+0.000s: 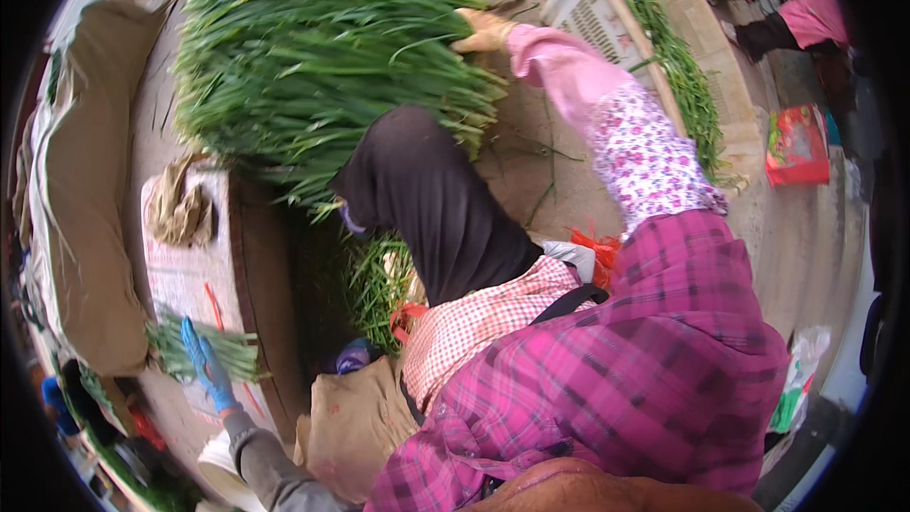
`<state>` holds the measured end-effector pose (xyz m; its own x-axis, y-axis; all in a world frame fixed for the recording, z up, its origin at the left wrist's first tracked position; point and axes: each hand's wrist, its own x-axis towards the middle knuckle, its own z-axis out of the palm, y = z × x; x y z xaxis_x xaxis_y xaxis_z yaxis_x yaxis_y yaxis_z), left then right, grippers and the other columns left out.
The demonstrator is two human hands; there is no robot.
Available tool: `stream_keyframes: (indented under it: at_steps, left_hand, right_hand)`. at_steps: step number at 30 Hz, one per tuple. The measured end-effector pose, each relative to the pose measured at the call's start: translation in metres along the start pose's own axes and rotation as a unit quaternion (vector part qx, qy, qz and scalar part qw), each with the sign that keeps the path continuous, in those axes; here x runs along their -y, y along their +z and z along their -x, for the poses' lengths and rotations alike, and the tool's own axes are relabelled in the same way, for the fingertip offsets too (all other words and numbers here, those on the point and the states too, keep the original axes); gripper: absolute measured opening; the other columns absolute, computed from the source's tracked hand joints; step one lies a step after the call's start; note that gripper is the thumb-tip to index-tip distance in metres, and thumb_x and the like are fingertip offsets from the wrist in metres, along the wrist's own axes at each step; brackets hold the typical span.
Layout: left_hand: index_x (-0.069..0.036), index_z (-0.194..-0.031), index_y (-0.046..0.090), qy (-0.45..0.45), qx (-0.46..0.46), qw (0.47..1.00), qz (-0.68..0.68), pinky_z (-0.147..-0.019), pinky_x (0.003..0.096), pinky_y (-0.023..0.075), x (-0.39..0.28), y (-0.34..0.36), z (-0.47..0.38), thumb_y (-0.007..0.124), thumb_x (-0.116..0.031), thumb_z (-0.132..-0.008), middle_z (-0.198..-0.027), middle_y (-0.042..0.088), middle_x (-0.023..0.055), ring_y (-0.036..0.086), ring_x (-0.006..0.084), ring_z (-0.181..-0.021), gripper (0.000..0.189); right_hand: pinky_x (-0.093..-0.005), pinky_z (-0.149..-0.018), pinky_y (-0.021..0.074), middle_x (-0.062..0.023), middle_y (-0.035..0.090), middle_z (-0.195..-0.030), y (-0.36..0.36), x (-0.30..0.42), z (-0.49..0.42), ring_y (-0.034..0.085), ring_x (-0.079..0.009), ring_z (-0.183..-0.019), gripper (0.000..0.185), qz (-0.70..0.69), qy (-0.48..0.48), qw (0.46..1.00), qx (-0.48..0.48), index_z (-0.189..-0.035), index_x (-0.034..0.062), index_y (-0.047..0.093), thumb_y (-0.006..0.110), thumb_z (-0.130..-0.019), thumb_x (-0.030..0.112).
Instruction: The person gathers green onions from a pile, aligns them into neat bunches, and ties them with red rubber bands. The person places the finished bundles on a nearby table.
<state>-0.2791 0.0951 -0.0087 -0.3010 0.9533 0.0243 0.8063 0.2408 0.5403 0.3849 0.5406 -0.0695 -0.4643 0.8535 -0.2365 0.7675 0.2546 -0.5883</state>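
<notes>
My right hand [485, 30], in a pale orange glove, reaches to the right edge of a large heap of chive-like greens [320, 50]. Its thumb and fingers are apart at the leaves; whether stalks are pinched between them cannot be made out. At the lower left, my left hand [207, 364], in a blue glove, lies along a small bunch of similar greens [238, 355] with its fingers straight. That bunch rests across a pale board-topped bench [188, 274]. Red ties [213, 306] show on the board beside the bunch.
A crumpled brown cloth [181, 210] sits on the bench. Loose greens [384, 277] lie by my feet. To the right stands a plastic crate [590, 7] beside cut greens [668, 64]. Brown sheeting [96, 192] covers something at left. A person [803, 21] is at upper right.
</notes>
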Motion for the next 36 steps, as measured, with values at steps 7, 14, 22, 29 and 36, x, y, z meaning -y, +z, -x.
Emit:
stream_keyframes:
  at_steps: [7,14,22,29,36]
  left_hand:
    - [0.001,-0.141,0.034,0.058,0.085,0.995,0.010,-0.113,0.0354,0.0172,-0.082,0.034,-0.048,0.041,-0.024,-0.099,-0.147,0.034,0.0127,0.028,0.0247,-0.137,0.050]
    - [0.000,-0.141,0.034,0.143,0.141,0.979,0.018,-0.113,0.0351,0.0172,-0.132,0.055,-0.089,0.046,-0.024,-0.096,-0.147,0.035,0.0123,0.028,0.0241,-0.138,0.052]
    - [-0.001,-0.142,0.032,0.191,0.107,0.976,-0.010,-0.113,0.0361,0.0175,-0.201,0.062,-0.101,0.046,-0.026,-0.096,-0.146,0.035,0.0122,0.031,0.0239,-0.135,0.054]
    - [-0.002,-0.143,0.030,0.292,0.000,0.956,-0.043,-0.113,0.0370,0.0178,-0.304,0.046,-0.100,0.047,-0.029,-0.096,-0.146,0.036,0.0121,0.034,0.0238,-0.133,0.057]
    - [-0.003,-0.143,0.029,0.368,-0.134,0.916,-0.083,-0.113,0.0379,0.0180,-0.392,0.011,-0.071,0.047,-0.031,-0.095,-0.145,0.037,0.0121,0.037,0.0236,-0.131,0.059]
  right_hand:
    - [-0.0397,-0.086,0.0503,-0.0190,0.066,-0.104,0.004,0.060,-0.010,0.064,-0.0306,-0.101,0.040,0.167,0.111,0.976,-0.088,-0.102,0.0023,0.067,0.064,-0.073,0.029]
    - [-0.0445,-0.074,0.0533,-0.0204,0.068,-0.090,-0.029,0.077,-0.015,0.067,-0.0333,-0.089,0.018,0.141,0.073,0.974,-0.160,-0.089,0.0038,0.071,0.061,-0.075,0.011]
    - [-0.0400,-0.082,0.0505,-0.0105,0.066,-0.109,-0.114,0.134,-0.034,0.063,-0.0284,-0.100,0.033,0.172,0.035,0.982,-0.076,-0.103,0.0079,0.069,0.053,-0.079,0.024]
    - [-0.0401,-0.079,0.0518,-0.0125,0.069,-0.099,-0.152,0.232,-0.029,0.065,-0.0272,-0.094,0.031,0.253,-0.080,0.950,-0.164,-0.099,0.0113,0.071,0.056,-0.077,0.026]
    - [-0.0430,-0.080,0.0520,-0.0097,0.069,-0.097,-0.009,0.376,0.004,0.065,-0.0287,-0.091,0.037,0.281,-0.414,0.865,-0.036,-0.096,0.0103,0.071,0.062,-0.077,0.040]
